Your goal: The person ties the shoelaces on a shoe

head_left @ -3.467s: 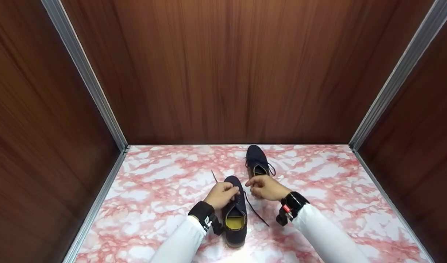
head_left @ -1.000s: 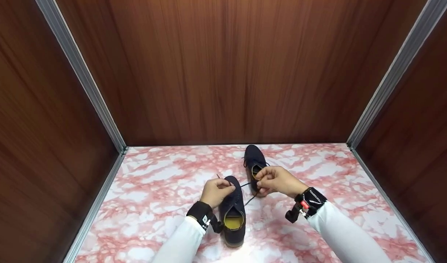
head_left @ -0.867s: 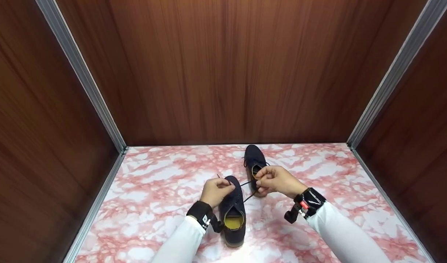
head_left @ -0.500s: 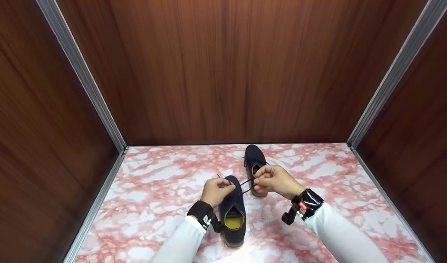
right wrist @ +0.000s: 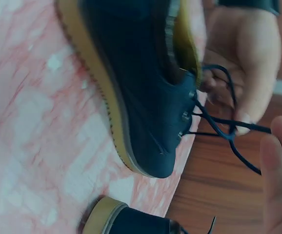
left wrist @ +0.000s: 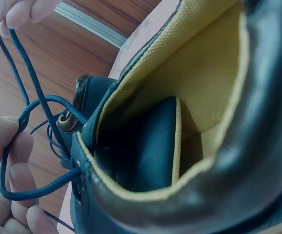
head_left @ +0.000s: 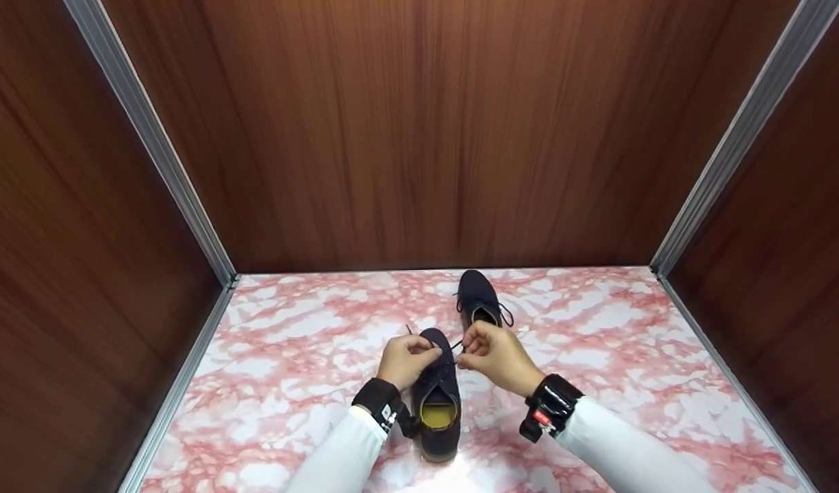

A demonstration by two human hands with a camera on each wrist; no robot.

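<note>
A dark navy lace-up shoe [head_left: 438,441] with a yellow lining stands on the floor, toe pointing away from me. My left hand [head_left: 404,361] is over its laced front and pinches the dark blue shoelace [left wrist: 43,191] where strands cross, with a loop hanging below the fingers in the left wrist view. To the right of the toe, my right hand [head_left: 499,357] pinches two strands of the lace between thumb and fingertips. In the right wrist view the lace [right wrist: 216,119] runs from the eyelets past my left hand [right wrist: 258,68] to my right fingers [right wrist: 277,165].
A second navy shoe [head_left: 475,284], its lace tied in a bow, stands beyond my right hand, its heel partly hidden. Pink-and-white marbled flooring [head_left: 275,383] lies underneath. Brown wood panels [head_left: 419,137] with metal corner rails [head_left: 193,178] enclose the back and sides.
The lace end that lay to the right of the shoe is now in my right hand. Over the last second that hand has moved left toward the toe. My left hand has stayed nearly still.
</note>
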